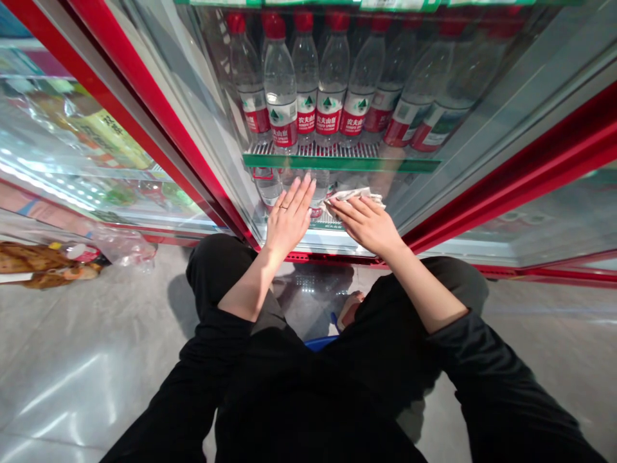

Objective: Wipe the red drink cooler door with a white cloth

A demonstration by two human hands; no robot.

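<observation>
My left hand [290,215] lies flat against the glass door [270,212] of a drinks fridge, fingers stretched out, a ring on one finger. To its right, my right hand [369,224] presses a folded whitish cloth [357,193] to the same glass, with the fingers laid flat over it. Behind the pane, several water bottles [281,96] with red caps and red-and-white labels stand on a shelf with a green front strip [342,162]. More bottles on the level below are partly hidden by my hands.
Red door frames [520,167] border the glass on both sides. Another fridge section with yellow-labelled bottles [113,132] is at left. On the grey floor lie a clear plastic bag [125,246] and a brown item [43,260]. Something blue [319,343] shows between my legs.
</observation>
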